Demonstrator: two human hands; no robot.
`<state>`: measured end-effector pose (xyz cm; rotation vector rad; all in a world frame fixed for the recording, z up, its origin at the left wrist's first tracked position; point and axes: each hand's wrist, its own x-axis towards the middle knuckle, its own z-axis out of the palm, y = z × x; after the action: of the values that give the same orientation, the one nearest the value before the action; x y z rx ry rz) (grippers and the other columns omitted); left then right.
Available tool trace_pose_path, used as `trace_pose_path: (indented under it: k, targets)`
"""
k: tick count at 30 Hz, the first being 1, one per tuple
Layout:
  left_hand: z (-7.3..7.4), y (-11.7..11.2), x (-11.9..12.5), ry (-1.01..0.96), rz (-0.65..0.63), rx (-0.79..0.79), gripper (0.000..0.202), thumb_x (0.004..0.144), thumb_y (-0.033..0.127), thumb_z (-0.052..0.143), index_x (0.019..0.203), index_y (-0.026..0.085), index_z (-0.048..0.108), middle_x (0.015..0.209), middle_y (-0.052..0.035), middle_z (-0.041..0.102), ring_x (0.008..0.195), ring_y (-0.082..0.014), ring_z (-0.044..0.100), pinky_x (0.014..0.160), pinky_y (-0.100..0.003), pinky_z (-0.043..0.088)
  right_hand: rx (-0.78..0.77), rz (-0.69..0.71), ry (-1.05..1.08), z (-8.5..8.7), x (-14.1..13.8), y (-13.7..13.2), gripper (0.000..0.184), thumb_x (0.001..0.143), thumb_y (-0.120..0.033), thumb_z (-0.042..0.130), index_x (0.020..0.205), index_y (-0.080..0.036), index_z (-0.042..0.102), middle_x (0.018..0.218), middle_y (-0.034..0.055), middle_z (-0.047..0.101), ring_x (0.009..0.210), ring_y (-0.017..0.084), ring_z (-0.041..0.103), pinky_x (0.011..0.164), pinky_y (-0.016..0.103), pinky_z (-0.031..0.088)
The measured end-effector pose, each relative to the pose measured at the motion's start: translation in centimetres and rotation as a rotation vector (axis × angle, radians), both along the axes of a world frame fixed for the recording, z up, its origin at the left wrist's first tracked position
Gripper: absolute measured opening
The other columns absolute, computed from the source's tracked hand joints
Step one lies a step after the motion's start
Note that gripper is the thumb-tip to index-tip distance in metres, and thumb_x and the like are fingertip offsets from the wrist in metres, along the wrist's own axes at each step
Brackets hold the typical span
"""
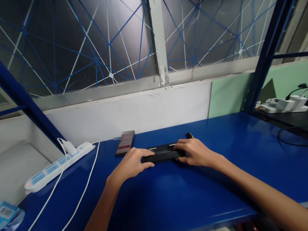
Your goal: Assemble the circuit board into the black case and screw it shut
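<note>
Behind the shiny blue metal counter [181, 198] is a white wall and a big window. On the counter lies a long flat black box [163, 154], stretched left to right. The left hand [130, 165] grips its left end. The right hand [193, 152] grips its right end. A dark phone [124, 145] lies nearby.

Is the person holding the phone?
No, the phone lies on the blue table while the left hand and right hand grip a black bar.

Bare blue tabletop [198, 200] nearside, phone [125, 144] behind, power strip [57, 166] and cable [77, 203] left
</note>
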<state>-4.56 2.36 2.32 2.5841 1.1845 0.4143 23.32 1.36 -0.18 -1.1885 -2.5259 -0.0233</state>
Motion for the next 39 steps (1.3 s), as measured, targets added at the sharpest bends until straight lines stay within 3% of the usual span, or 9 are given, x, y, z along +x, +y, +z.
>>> trace_pose_path:
  k: [11, 21, 27, 31, 39]
  targets:
    - [-0.9, 0.6, -0.4, 0.120, -0.005, -0.022, 0.045, 0.078, 0.044, 0.071, 0.119, 0.028, 0.066, 0.131, -0.0034, 0.061, 0.120, -0.0267, 0.056, 0.102, -0.036, 0.040, -0.048, -0.005, -0.050, -0.2, -0.1, -0.2, 0.041, 0.070, -0.036, 0.077, 0.103, -0.019, 0.060, 0.106, 0.0058, 0.062, 0.076, 0.018, 0.059, 0.057, 0.025, 0.032]
    - [-1.1, 0.7, -0.1, 0.108, -0.001, -0.036, 0.045, 0.076, 0.041, 0.074, 0.119, 0.028, 0.067, 0.132, -0.0036, 0.060, 0.120, -0.0264, 0.055, 0.103, -0.036, 0.039, -0.076, 0.000, -0.063, -0.1, 0.1, -0.3, 0.044, 0.072, -0.041, 0.075, 0.107, -0.020, 0.059, 0.111, 0.0063, 0.060, 0.078, 0.019, 0.061, 0.059, 0.027, 0.038]
    - [-1.2, 0.8, -0.2, 0.111, -0.002, -0.043, 0.044, 0.076, 0.041, 0.073, 0.118, 0.029, 0.067, 0.133, -0.0040, 0.058, 0.121, -0.0275, 0.054, 0.104, -0.038, 0.038, -0.071, -0.022, -0.047, 0.0, 0.8, 0.3, 0.067, 0.073, -0.059, 0.070, 0.125, -0.019, 0.056, 0.117, 0.0107, 0.060, 0.090, 0.026, 0.063, 0.066, 0.031, 0.045]
    - [-1.5, 0.9, -0.2, 0.119, -0.003, -0.034, 0.045, 0.075, 0.043, 0.073, 0.117, 0.028, 0.067, 0.133, -0.0046, 0.059, 0.120, -0.0276, 0.054, 0.104, -0.039, 0.038, -0.076, -0.047, -0.045, -0.1, 1.1, 0.7, 0.077, 0.070, -0.070, 0.065, 0.125, -0.016, 0.059, 0.116, 0.0136, 0.061, 0.093, 0.029, 0.063, 0.070, 0.035, 0.048]
    - [-0.9, 0.8, -0.4, 0.113, 0.015, -0.003, 0.046, 0.076, 0.047, 0.072, 0.117, 0.027, 0.067, 0.130, -0.0046, 0.060, 0.118, -0.0269, 0.055, 0.102, -0.038, 0.038, -0.078, -0.046, -0.044, -0.3, 1.0, 0.7, 0.073, 0.069, -0.069, 0.067, 0.117, -0.014, 0.065, 0.118, 0.0152, 0.061, 0.098, 0.031, 0.061, 0.074, 0.039, 0.051]
